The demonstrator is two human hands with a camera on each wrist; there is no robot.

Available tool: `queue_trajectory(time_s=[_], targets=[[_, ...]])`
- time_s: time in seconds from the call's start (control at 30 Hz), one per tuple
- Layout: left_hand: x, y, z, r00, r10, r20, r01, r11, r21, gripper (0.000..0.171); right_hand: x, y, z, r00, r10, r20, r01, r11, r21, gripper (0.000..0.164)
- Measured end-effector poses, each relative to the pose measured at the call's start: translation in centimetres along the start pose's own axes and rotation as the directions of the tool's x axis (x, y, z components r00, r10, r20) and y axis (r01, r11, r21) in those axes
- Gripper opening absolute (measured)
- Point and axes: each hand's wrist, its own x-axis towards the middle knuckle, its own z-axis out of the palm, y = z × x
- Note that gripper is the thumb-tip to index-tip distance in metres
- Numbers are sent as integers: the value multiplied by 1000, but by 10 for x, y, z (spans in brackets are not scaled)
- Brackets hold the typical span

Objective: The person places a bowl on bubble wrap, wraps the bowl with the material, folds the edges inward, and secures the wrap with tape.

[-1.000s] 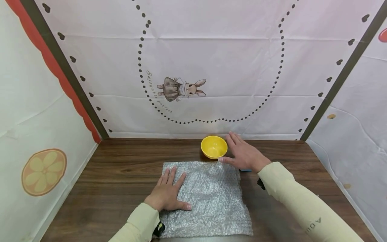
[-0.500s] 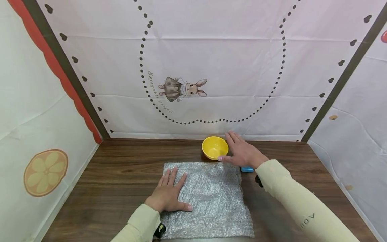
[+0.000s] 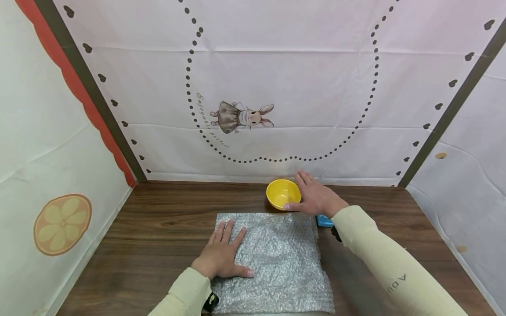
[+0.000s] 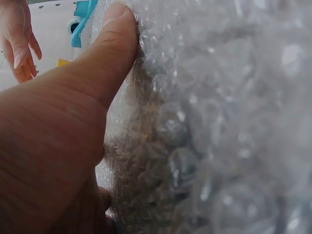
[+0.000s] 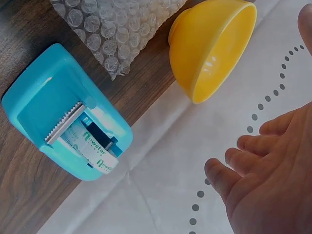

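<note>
A: What to take in first
B: A white cloth backdrop (image 3: 300, 87), creased across, filling everything behind

A: And below
B: A dark wood-grain table (image 3: 170, 237), reaching back to the cloth

A: On top of that
B: A sheet of bubble wrap (image 3: 276, 263), lying flat in the middle of the table, ragged along the right side

A: Anything in the way
B: Yes, the right sleeve (image 3: 383, 254), pale and lettered, slanting in over the table's right side

A: Down to the hands
B: Left hand (image 3: 221, 259), spread on the left part of the sheet, fingers straight, gripping nothing; right hand (image 3: 316, 195), held out past the sheet's far right corner, fingers extended, likewise grasping nothing

A: Touching anything with the right
B: Hard to tell from the head view, with the thumb overlapping the rim of a yellow bowl (image 3: 280, 194); clearly apart in the right wrist view

A: And that bowl
B: Stands upright near the table's back edge, just beyond the sheet; mostly blocked by the left hand in the left wrist view

A: Next along
B: A blue tape dispenser (image 5: 53, 97), sitting beside the sheet's far right corner, partly covered from above by the right hand and cuff

A: Smallest of all
B: A printed strip of tape (image 5: 90, 148), and next to it a toothed metal cutter (image 5: 64, 122)
</note>
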Motion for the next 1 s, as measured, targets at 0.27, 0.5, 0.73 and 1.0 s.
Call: queue_trajectory(time_s=[0.27,0.5,0.73,1.0], targets=[[0,0,1,1000,5,-5,-5,1000,-2,120,8,2,3,999,35,20,-36,999,12,116],[2,0,3,1000,-1,-6,1,1000,-8,120,13,6,5,999,39,15,-39,999,26,116],[2,0,3,1000,4,-4,-4,1000,-6,119,19,7,6,999,33,27,-34,999,37,118],[0,0,1,1000,-8,0,8,1000,-14,119,28,2,9,999,16,37,-19,998,61,120]])
